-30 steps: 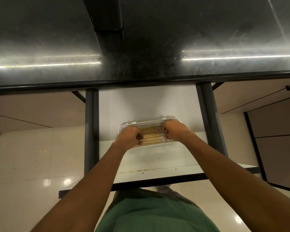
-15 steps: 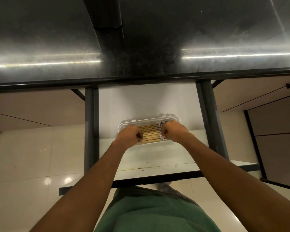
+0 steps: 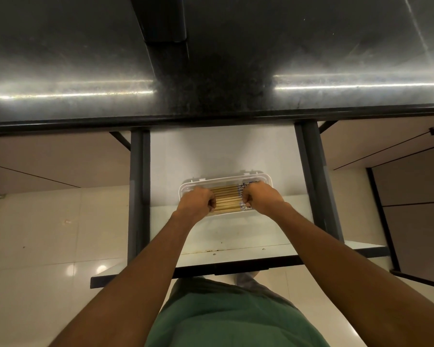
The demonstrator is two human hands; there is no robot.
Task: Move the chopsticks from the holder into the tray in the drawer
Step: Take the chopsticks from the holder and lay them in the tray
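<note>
A white plastic tray [image 3: 226,180] lies in the open white drawer [image 3: 211,151] below the counter. Several wooden chopsticks [image 3: 227,199] with blue-and-white patterned ends lie side by side in it, running left to right. My left hand [image 3: 197,202] is curled over the chopsticks' left ends, and my right hand [image 3: 259,197] is curled over their patterned right ends. Both hands cover the tray's ends, and their fingertips are hidden. No holder is in view.
A dark polished stone counter [image 3: 211,71] fills the top of the view, its front edge overhanging the drawer. Dark metal rails [image 3: 136,196] run along both drawer sides. The drawer's front panel [image 3: 236,259] is near my body. Glossy floor tiles lie on either side.
Both hands stay curled on the chopsticks' ends in the tray. They have drawn slightly apart and shifted a little, and the view has barely moved.
</note>
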